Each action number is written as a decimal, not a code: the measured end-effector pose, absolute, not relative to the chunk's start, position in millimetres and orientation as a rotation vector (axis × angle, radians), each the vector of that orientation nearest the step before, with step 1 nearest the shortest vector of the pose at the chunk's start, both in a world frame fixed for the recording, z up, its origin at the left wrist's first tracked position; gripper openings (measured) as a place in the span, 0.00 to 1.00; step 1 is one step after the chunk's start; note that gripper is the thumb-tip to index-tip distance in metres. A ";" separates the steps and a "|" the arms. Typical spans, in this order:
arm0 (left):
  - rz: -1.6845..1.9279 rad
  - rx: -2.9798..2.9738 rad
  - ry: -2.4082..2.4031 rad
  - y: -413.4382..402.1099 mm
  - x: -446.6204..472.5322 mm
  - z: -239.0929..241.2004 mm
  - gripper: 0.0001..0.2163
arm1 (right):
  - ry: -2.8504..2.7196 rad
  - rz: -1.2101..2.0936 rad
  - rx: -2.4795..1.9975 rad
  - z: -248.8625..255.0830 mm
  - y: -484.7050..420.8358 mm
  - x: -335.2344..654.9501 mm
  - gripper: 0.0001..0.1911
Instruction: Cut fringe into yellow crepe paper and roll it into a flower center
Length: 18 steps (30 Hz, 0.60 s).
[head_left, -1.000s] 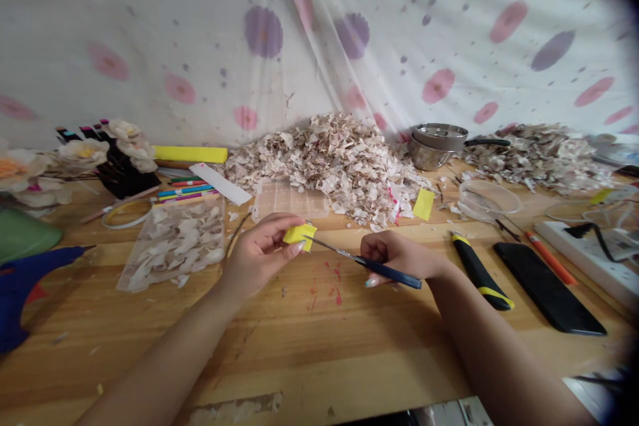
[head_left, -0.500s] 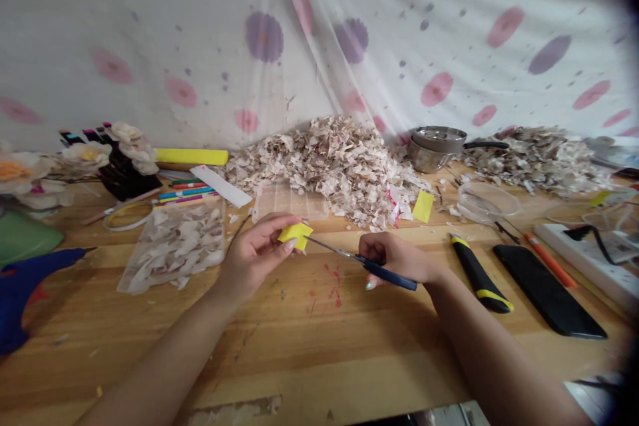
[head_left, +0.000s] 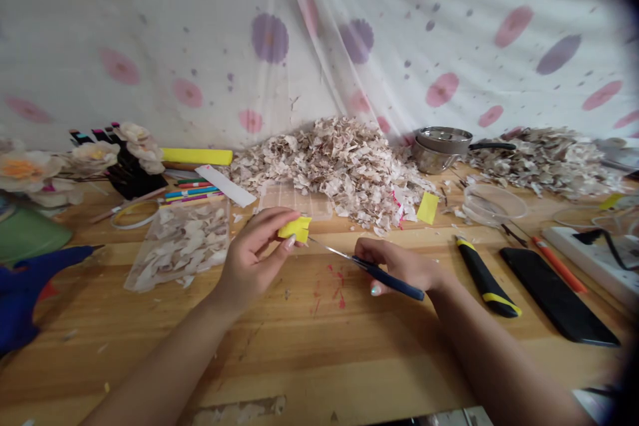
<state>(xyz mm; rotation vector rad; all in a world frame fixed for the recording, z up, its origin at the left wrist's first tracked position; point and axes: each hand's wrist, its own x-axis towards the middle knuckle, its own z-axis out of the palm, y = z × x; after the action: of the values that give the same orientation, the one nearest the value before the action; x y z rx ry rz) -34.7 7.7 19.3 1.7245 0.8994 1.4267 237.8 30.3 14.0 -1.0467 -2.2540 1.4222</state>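
- Pinching the small yellow piece [head_left: 295, 229] between thumb and fingers, the left hand [head_left: 254, 258] holds it up in front of the big flake heap [head_left: 334, 160]. I see a slit in the right edge of the piece.
- Wrapped around the dark blue handle of the scissors [head_left: 370, 270], the right hand [head_left: 402, 265] is also in front of the heap. I have the blades pointing at the yellow piece, the tip right at its edge; whether they touch, I cannot tell.
- Red marks [head_left: 339, 286] show on the wooden tabletop [head_left: 319, 353], nearer to me than the heap.
- Against the heap's front edge I make out a see-through compartment tray [head_left: 317, 206] and, at its front right, a second yellow piece [head_left: 428, 208].
- Left of the heap I have a white strip [head_left: 227, 186], coloured pens [head_left: 194, 194] and a yellow bar [head_left: 197, 156]; front left of it, loose flakes [head_left: 182, 243]; farther left, pale flowers [head_left: 94, 154] and a blue glue gun [head_left: 44, 273].
- Just right of the heap sit metal bowls [head_left: 442, 150], with a second flake heap [head_left: 544, 160] beyond them.
- Front right of the heap I see a black-and-yellow cutter [head_left: 486, 276], a black phone [head_left: 556, 296], an orange pen [head_left: 559, 265] and a white power strip [head_left: 589, 263].
- Behind the heap hangs a flower-print sheet [head_left: 200, 20].
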 end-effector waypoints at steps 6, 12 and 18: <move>1.333 1.989 0.953 6.3 -34.9 21.3 0.18 | -2.075 1.708 -0.930 16.9 29.7 238.2 0.31; 1.296 2.024 0.921 8.1 -32.9 18.6 0.17 | -2.019 1.748 -1.027 19.7 30.4 237.2 0.31; 1.305 1.986 0.890 10.3 -30.6 16.0 0.17 | -2.079 1.692 -1.087 23.9 31.3 242.6 0.29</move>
<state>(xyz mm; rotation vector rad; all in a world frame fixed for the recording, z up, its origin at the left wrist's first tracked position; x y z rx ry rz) -30.6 10.3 16.0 1.9864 0.8900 1.3047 242.6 31.3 23.9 -1.0867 -2.0788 1.6916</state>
